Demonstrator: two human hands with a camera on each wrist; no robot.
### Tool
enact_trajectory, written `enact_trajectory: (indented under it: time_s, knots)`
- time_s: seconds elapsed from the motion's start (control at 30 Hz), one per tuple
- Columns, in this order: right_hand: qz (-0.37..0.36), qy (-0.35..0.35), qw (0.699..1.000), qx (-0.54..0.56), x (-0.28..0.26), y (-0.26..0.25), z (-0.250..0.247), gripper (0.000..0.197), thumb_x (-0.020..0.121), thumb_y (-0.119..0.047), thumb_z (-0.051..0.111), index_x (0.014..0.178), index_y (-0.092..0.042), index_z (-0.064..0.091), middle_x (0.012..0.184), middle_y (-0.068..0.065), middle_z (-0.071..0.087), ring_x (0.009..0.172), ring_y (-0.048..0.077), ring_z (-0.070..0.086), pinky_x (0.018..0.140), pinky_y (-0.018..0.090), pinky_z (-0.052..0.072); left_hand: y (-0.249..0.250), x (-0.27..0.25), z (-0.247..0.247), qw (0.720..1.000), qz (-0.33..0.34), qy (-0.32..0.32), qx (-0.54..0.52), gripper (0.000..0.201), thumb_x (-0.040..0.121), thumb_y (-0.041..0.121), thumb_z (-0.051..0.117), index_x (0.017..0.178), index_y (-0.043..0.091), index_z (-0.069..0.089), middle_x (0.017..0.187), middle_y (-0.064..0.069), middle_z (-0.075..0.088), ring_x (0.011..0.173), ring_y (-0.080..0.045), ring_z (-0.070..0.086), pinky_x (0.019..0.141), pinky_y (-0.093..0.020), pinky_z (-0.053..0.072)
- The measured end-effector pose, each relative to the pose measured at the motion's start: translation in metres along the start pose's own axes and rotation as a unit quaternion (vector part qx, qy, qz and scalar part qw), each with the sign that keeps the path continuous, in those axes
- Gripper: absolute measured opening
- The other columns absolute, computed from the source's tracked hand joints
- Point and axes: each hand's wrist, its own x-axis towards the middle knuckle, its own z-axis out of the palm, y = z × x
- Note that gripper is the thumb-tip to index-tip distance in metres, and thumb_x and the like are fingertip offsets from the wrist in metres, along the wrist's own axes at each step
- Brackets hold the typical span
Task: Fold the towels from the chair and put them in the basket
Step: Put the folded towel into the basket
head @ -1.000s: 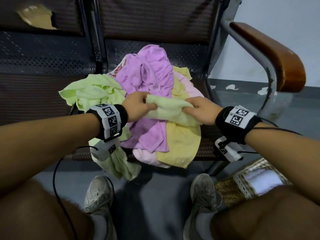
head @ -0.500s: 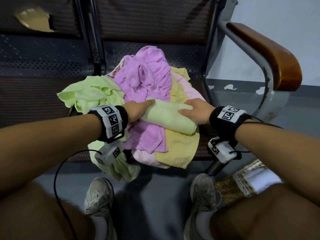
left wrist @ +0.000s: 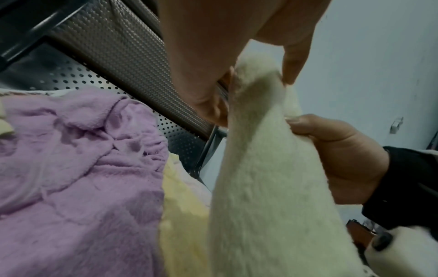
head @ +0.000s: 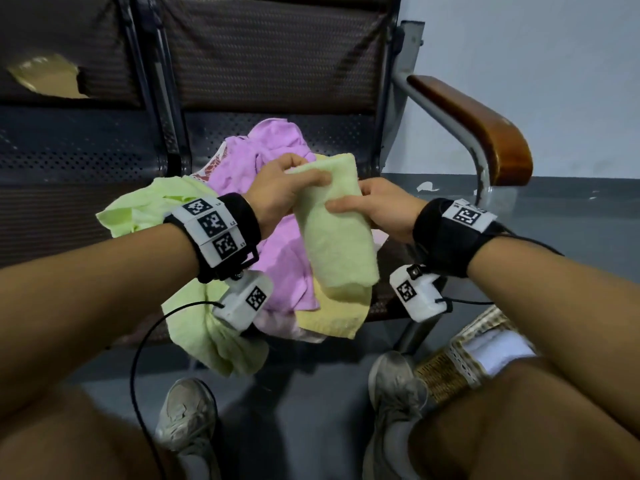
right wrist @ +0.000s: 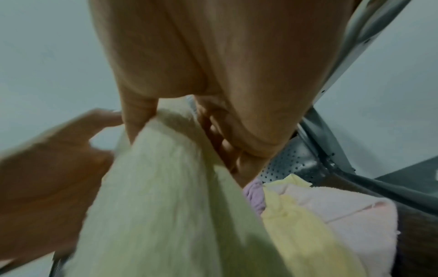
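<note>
Holding folded green towel (head: 334,230) up | L hand (head: 280,192) + R hand (head: 377,209) grips pinching it

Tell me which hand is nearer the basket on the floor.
Right. The right hand holds the folded green towel on the side above the basket; the left hand grips the towel's top, farther left.

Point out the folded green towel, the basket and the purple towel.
folded green towel (head: 334,237), head view, middle of its face
basket (head: 441,377), head view, woven side wall
purple towel (left wrist: 78,165), left wrist view, crumpled middle
</note>
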Motion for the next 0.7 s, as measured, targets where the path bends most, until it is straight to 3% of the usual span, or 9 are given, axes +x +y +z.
enact_trajectory:
  time_s: [0.1,0.2,0.27,0.33,0.37,0.43,0.5,0.63,0.7]
  knots:
    - [0.007,0.022,0.998,0.059,-0.016,-0.009,-0.012,0.035,0.089,-0.021,0.072,0.121,-0.009,0.066,0.113,0.006,0.074,0.105,0.024,0.071,0.094,0.041,0.055,0.004,-0.014,0.002,0.998,-0.037,-0.051,0.012,0.043,0.083,0.026,0.076,0.121,0.011,0.059,0.112,-0.001,0.071,0.099,-0.016,0.069,0.076,-0.027,0.056]
    - [0.016,0.046,0.991,0.121,-0.039,-0.016,-0.033,0.039,0.095,-0.019,0.063,0.132,-0.008,0.057,0.124,0.010,0.069,0.115,0.028,0.067,0.099,0.044,0.052,-0.002,-0.030,0.019,0.981,-0.074,-0.162,0.081,0.041,0.086,0.014,0.073,0.124,0.013,0.061,0.118,-0.003,0.071,0.108,-0.019,0.068,0.093,-0.034,0.056]
    - [0.035,0.060,0.988,0.135,-0.060,-0.010,-0.053,0.044,0.097,-0.024,0.057,0.138,-0.010,0.052,0.130,0.012,0.066,0.120,0.028,0.062,0.098,0.041,0.050,-0.008,-0.036,0.043,0.971,-0.069,-0.206,0.096,0.046,0.086,0.007,0.071,0.130,0.009,0.058,0.123,-0.006,0.069,0.111,-0.020,0.067,0.092,-0.033,0.056]
    - [0.046,0.107,0.981,0.153,-0.085,0.007,-0.079,0.046,0.095,-0.029,0.056,0.135,-0.008,0.054,0.128,0.014,0.066,0.116,0.031,0.062,0.092,0.038,0.047,-0.013,-0.037,0.079,0.961,-0.052,-0.246,0.114,0.045,0.087,0.006,0.070,0.130,0.009,0.058,0.124,-0.004,0.069,0.111,-0.020,0.067,0.092,-0.033,0.056]
    - [0.048,0.137,0.975,0.168,-0.101,0.018,-0.093,0.045,0.093,-0.030,0.057,0.131,-0.007,0.056,0.118,0.011,0.069,0.106,0.029,0.063,0.085,0.036,0.048,-0.017,-0.036,0.100,0.954,-0.050,-0.270,0.119,0.043,0.087,0.006,0.070,0.129,0.010,0.059,0.123,-0.003,0.069,0.111,-0.018,0.067,0.094,-0.033,0.054]
    - [0.062,0.186,0.961,0.194,-0.135,0.046,-0.124,0.042,0.093,-0.029,0.056,0.129,-0.008,0.060,0.105,0.006,0.068,0.091,0.021,0.064,0.069,0.028,0.050,-0.027,-0.036,0.150,0.938,-0.057,-0.320,0.122,0.041,0.088,0.005,0.069,0.127,0.012,0.060,0.123,-0.001,0.069,0.109,-0.016,0.067,0.094,-0.032,0.054]
    - [0.095,0.239,0.944,0.206,-0.172,0.082,-0.154,0.037,0.094,-0.026,0.054,0.126,-0.010,0.061,0.106,0.005,0.068,0.087,0.016,0.067,0.061,0.024,0.052,-0.044,-0.039,0.205,0.917,-0.075,-0.366,0.139,0.037,0.087,0.005,0.069,0.123,0.013,0.061,0.122,-0.001,0.069,0.106,-0.015,0.068,0.090,-0.029,0.055]
    - [0.191,0.342,0.891,0.229,-0.248,0.171,-0.193,0.030,0.089,-0.025,0.054,0.117,-0.015,0.058,0.109,0.009,0.057,0.096,0.024,0.053,0.078,0.034,0.042,-0.102,-0.057,0.314,0.888,-0.127,-0.403,0.184,0.034,0.086,0.006,0.070,0.119,0.003,0.065,0.116,-0.010,0.071,0.104,-0.026,0.068,0.091,-0.040,0.056]
    - [0.243,0.388,0.854,0.247,-0.284,0.218,-0.202,0.032,0.087,-0.024,0.054,0.117,-0.013,0.059,0.107,0.010,0.060,0.096,0.026,0.056,0.082,0.037,0.044,-0.137,-0.071,0.364,0.863,-0.136,-0.432,0.224,0.021,0.087,0.009,0.069,0.107,0.002,0.069,0.104,-0.011,0.072,0.098,-0.029,0.067,0.085,-0.041,0.057]
